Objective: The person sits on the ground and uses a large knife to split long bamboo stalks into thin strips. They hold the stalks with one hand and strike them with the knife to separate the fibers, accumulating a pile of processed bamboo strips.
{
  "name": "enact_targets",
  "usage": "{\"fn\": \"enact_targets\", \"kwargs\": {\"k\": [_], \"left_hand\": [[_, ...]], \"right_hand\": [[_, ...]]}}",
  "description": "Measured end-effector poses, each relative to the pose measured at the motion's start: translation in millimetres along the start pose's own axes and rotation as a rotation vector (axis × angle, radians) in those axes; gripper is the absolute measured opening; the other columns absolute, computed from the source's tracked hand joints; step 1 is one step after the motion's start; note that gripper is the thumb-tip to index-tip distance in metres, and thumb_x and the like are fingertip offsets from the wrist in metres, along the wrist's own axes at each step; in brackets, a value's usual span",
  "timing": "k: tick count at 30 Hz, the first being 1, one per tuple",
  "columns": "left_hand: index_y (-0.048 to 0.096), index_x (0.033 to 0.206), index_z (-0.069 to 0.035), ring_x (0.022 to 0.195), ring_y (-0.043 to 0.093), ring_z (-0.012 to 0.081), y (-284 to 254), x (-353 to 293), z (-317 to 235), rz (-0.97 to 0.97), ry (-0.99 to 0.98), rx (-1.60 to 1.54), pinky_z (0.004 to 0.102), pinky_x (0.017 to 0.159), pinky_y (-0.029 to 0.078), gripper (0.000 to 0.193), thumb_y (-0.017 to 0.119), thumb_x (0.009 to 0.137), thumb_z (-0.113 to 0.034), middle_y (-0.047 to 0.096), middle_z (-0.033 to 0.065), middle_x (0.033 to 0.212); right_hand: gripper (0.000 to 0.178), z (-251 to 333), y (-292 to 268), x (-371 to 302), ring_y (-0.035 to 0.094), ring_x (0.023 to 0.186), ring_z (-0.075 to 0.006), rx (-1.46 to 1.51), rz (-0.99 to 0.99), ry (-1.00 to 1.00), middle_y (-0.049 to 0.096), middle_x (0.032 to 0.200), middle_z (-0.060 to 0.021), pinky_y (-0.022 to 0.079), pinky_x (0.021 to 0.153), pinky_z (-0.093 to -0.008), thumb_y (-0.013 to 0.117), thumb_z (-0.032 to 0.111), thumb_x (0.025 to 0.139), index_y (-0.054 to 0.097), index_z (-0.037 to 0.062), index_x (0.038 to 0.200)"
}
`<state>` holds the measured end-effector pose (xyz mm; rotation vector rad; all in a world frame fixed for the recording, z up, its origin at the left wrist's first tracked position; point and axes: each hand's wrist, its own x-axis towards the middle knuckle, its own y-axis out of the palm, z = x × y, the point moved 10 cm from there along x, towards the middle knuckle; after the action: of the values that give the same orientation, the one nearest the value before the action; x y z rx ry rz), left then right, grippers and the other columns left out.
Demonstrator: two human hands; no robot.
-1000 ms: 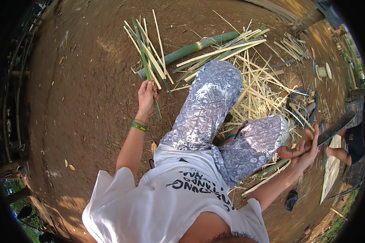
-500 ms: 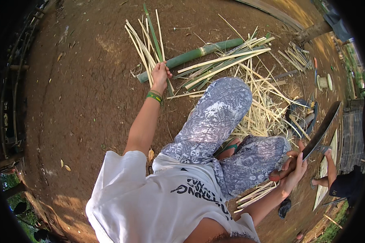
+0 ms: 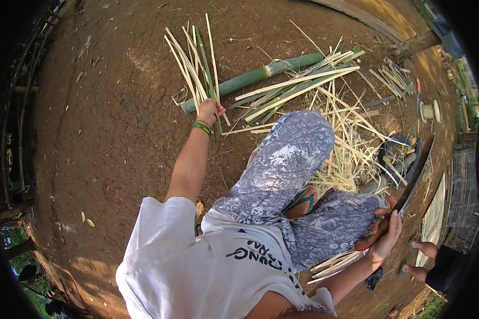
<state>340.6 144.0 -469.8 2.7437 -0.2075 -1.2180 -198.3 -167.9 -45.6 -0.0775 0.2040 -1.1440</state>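
Note:
My left hand (image 3: 211,111) is closed around a green bamboo strip (image 3: 204,58), which points away from me. Pale split bamboo strips (image 3: 183,64) lie beside it, under and next to the green bamboo pole (image 3: 243,80); whether the fingers also touch some of these is hard to tell. At the right, my right hand (image 3: 387,234) grips a machete (image 3: 418,171) by its handle, next to my right knee. Its long dark blade points away from me, seen nearly edge-on. The fingers partly hide the handle.
Pale strips and shavings (image 3: 346,146) pile up beyond my knees, with green and pale strips (image 3: 298,90) across the pole. A cream spool (image 3: 430,111) stands far right. Another person's legs (image 3: 423,260) are at the right edge. More strips (image 3: 335,266) lie by my right forearm.
My left hand has drawn the green strip toward me, so its far tip sits lower. The machete blade has turned more edge-on. The other person at the right has shifted position.

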Motion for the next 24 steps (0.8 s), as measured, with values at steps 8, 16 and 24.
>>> {"fn": "enact_targets", "kwargs": {"k": [8,16,24], "left_hand": [[0.037,0.144,-0.002,0.069,0.065,0.0178,33,-58,-52,0.069,0.349,-0.049,0.0334,0.065,0.063,0.042,0.047,0.105,-0.014,0.055,0.0061,0.083],[0.041,0.139,-0.001,0.072,0.065,0.0204,53,-16,-80,0.062,0.308,-0.002,0.0358,0.069,0.064,0.037,0.046,0.105,-0.015,0.056,0.0087,0.088],[0.048,0.121,-0.002,0.073,0.065,0.0213,43,22,-58,-0.032,0.165,0.029,0.0364,0.072,0.065,0.020,0.044,0.105,-0.013,0.056,0.0101,0.088]], "right_hand": [[0.046,-1,-2,-2,0.045,0.045,-0.0030,-0.020,-0.055,-0.004,0.065,0.084,-0.0083,0.034,0.038,-0.0184,0.049,0.027,0.105,0.052,-0.0073,0.135],[0.048,-2,-4,-1,0.044,0.044,-0.0043,-0.025,-0.044,-0.014,0.066,0.083,-0.0102,0.033,0.037,-0.0189,0.048,0.028,0.105,0.051,-0.0084,0.135],[0.051,-12,-16,1,0.047,0.044,-0.0063,-0.022,-0.026,0.003,0.067,0.083,-0.0114,0.035,0.038,-0.0192,0.050,0.029,0.104,0.048,-0.0100,0.137]]}}
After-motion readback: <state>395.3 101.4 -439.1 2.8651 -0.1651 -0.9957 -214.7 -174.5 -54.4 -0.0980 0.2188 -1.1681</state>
